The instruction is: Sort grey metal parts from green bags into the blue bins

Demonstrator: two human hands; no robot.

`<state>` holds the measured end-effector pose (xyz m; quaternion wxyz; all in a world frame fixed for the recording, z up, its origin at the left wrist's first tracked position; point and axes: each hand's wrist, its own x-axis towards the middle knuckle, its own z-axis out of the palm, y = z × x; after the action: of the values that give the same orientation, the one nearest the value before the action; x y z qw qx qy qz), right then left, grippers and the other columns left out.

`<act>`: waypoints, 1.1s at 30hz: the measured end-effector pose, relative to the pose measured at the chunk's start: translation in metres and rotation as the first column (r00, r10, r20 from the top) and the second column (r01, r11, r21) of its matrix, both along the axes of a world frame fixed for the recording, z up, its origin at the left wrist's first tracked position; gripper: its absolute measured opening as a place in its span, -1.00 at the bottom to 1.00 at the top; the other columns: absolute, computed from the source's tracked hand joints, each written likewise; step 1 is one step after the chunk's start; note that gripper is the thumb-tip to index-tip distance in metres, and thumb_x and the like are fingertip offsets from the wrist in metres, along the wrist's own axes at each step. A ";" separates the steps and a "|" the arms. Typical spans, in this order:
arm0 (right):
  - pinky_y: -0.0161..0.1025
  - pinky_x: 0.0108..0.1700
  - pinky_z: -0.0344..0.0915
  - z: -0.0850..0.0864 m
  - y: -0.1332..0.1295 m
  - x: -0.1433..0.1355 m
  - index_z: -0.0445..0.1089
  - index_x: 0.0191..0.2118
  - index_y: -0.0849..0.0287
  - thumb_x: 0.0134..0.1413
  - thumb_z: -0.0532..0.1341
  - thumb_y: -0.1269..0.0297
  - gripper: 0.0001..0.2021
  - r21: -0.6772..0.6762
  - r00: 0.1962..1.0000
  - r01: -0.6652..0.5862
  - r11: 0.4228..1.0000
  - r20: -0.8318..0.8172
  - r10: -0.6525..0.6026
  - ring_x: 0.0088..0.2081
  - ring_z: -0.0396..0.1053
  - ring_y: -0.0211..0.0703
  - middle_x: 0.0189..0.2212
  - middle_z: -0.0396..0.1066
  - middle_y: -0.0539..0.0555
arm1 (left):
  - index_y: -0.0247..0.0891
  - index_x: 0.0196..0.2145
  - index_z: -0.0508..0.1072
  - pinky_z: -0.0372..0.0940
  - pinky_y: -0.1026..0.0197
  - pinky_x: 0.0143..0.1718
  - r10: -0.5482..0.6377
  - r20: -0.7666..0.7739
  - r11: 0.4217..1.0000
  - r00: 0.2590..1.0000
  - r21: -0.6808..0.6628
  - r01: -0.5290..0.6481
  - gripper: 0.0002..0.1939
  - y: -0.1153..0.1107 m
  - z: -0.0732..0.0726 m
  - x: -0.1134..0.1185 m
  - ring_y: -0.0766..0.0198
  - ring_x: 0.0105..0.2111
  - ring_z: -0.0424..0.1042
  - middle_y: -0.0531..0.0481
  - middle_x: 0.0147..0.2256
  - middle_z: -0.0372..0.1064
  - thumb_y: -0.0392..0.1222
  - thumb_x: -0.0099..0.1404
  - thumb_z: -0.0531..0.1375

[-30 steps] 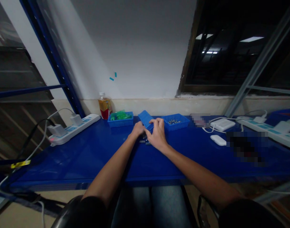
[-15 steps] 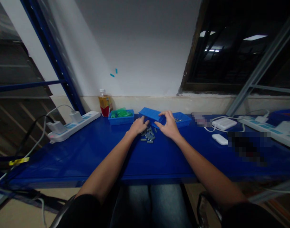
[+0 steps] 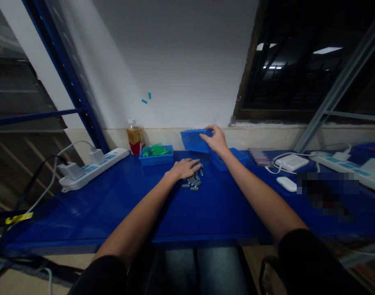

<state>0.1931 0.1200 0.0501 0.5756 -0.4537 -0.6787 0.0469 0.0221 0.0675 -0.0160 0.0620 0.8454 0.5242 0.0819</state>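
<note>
My right hand [image 3: 216, 139] grips the right edge of a blue plastic bin [image 3: 195, 140], which is raised and tilted near the wall. My left hand [image 3: 186, 168] lies palm down with fingers spread over a pile of small metal cylinders [image 3: 193, 181] on the blue table. Part of that pile is hidden under the hand. Behind my right wrist stands another blue bin [image 3: 239, 156], its contents mostly hidden. To the left, a blue bin [image 3: 156, 160] holds bright green plastic pieces [image 3: 158, 150].
A drink bottle [image 3: 135, 137] stands by the wall. White power strips lie at the left [image 3: 95, 170] and right [image 3: 347, 164] of the table [image 3: 128, 205]. At the right are a white charger [image 3: 290, 162], cables and a small white case [image 3: 286, 184].
My right hand has lifted the blue bin and tipped it up toward the wall. My left hand has left the bin's side and spread flat over the metal cylinders.
</note>
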 end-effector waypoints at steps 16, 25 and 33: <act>-0.23 -0.14 0.26 -0.011 0.077 -0.003 0.48 -0.24 0.44 -0.04 0.23 0.33 -0.74 -0.571 0.871 0.301 0.764 0.490 0.023 -0.12 0.41 0.11 -0.21 0.48 0.39 | 0.11 0.27 -0.06 -0.18 -0.29 0.17 -0.133 -0.109 0.990 0.985 -0.071 0.126 -0.33 -0.018 0.000 0.006 -0.04 0.29 -0.16 -0.02 0.31 -0.16 0.32 0.30 -0.35; 0.01 0.05 0.15 -0.028 0.003 0.110 0.34 0.00 0.31 0.04 0.15 0.04 -0.50 -0.316 0.747 0.616 0.722 0.525 -0.407 0.08 0.21 0.22 0.02 0.29 0.40 | -0.12 0.30 -0.06 -0.14 -0.01 0.24 -0.090 0.066 0.996 0.994 -0.021 0.091 -0.34 -0.006 0.008 -0.011 0.16 0.29 -0.12 -0.02 0.30 -0.12 0.18 0.37 -0.40; -0.29 -0.60 0.09 -0.056 -0.020 0.138 0.24 -0.58 0.19 -0.18 0.22 0.43 -0.87 -0.700 0.931 0.314 0.642 0.097 -0.351 -0.65 0.17 -0.24 -0.72 0.18 -0.04 | -0.10 0.28 0.00 -0.15 -0.08 0.24 -0.006 0.001 0.997 1.000 -0.075 0.006 -0.31 0.001 -0.012 -0.021 0.05 0.28 -0.10 -0.09 0.29 -0.10 0.25 0.34 -0.33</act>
<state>0.3310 0.0996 -0.0062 0.3732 -0.7539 -0.4997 0.2065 0.0015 0.0686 -0.0285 0.0943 0.8439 0.5245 0.0624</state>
